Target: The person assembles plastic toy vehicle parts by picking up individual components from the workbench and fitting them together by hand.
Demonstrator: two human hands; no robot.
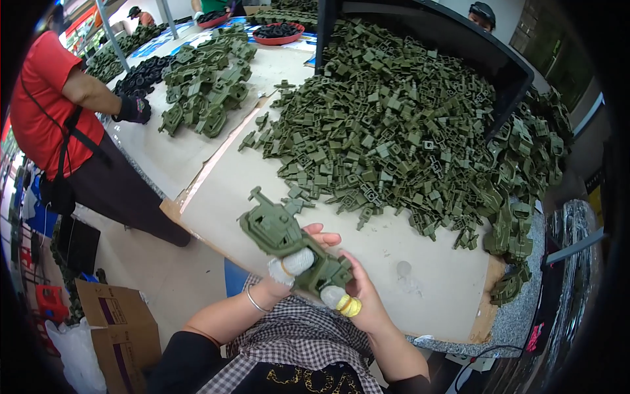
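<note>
Across the desk (430,295), the green heap (387,141) at one o'clock seems left to do, while left grip (282,276) and right grip (369,301) clasp one perhaps unfinished part (272,226) at seven.

Left side: co-worker (56,85) in red shirt (42,111), dark glove (133,109) on, black shoulder bag (59,196) at hip. Lower left: brown cardboard box (131,335), white plastic bag (75,358) just beside it, red crate (51,302) behind. Top, near middle: round red tray (279,41) holding black parts (277,30). Top right: person in dark cap (483,11). Right: clear-wrapped stack (571,289). Lower right: black cable (469,368).
</note>
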